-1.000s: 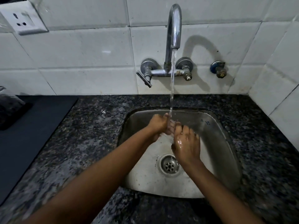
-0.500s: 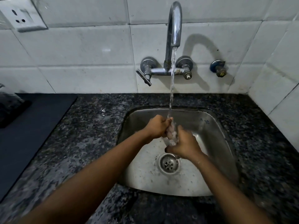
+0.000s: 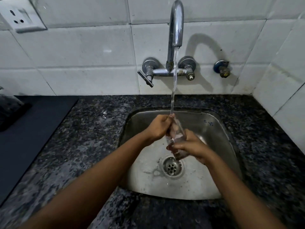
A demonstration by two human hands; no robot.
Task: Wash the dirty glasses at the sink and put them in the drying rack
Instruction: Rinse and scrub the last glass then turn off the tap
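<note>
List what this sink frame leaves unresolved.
- Glass, head view: clear, blurred, mostly covered by left hand and right hand; cleanliness unreadable.
- Drying rack: outside the frame.
- Dark object, head view: cut by left edge.

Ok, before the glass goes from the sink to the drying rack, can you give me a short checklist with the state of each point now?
1. Both hands hold the glass: ok. The left hand grips its upper part and the right hand its lower part.
2. Water reaches the glass: ok. The stream from the tap lands at its top.
3. Glass is over the sink, not the counter: ok.
4. Glass is rinsed clean: cannot tell, it is blurred.
5. Drying rack is located: not ok, it is out of view.
6. Tap is turned off: not ok, water is running.
</note>
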